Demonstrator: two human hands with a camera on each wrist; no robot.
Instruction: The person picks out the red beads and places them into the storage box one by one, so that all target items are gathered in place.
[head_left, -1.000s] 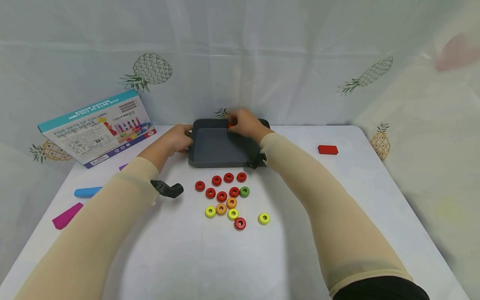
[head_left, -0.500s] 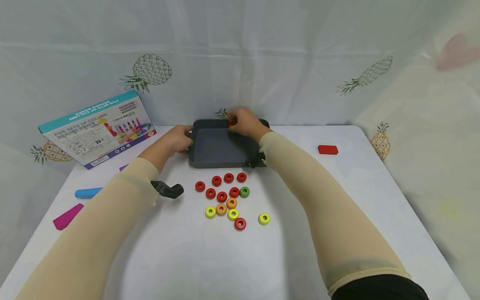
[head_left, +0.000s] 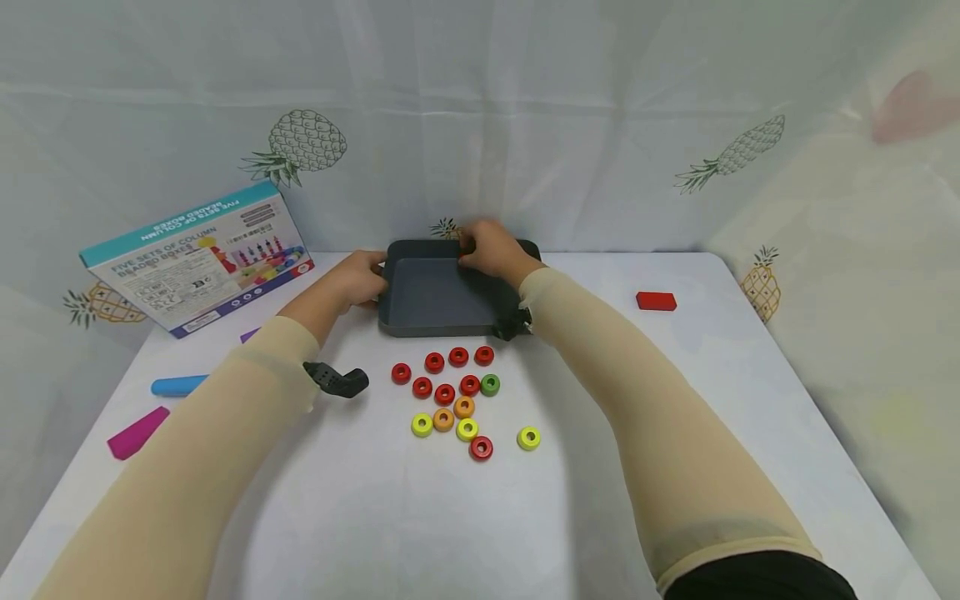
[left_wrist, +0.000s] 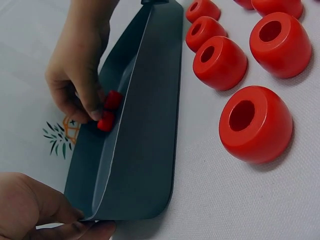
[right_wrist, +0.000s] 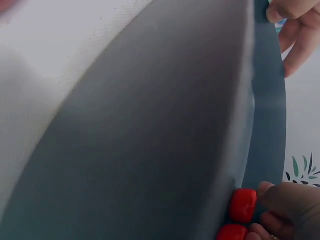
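Note:
In the head view a dark grey tray [head_left: 442, 292] lies at the back of the table. My left hand [head_left: 362, 279] holds its left rim, and the left wrist view shows the thumb on top with fingers underneath. Over the tray's back right part is my right hand [head_left: 491, 250]. Its thumb and fingers pinch a red bead [right_wrist: 243, 205] low inside the tray. Right beside that one is a second red bead [right_wrist: 232, 231]. From the head view both beads are hidden by the hand. Several red beads [head_left: 445, 394] with holes lie on the table before the tray.
Yellow beads [head_left: 422, 425], orange beads [head_left: 464, 407] and a green bead [head_left: 490, 384] lie nearer me. A printed box [head_left: 202, 258] leans at the back left. Blue [head_left: 178, 386] and magenta pieces [head_left: 138, 433] lie left; a red block [head_left: 656, 301] lies right.
The red bit seen at my right fingertips in the earlier head frames is now out of sight behind them. My left hand keeps its place on the tray rim.

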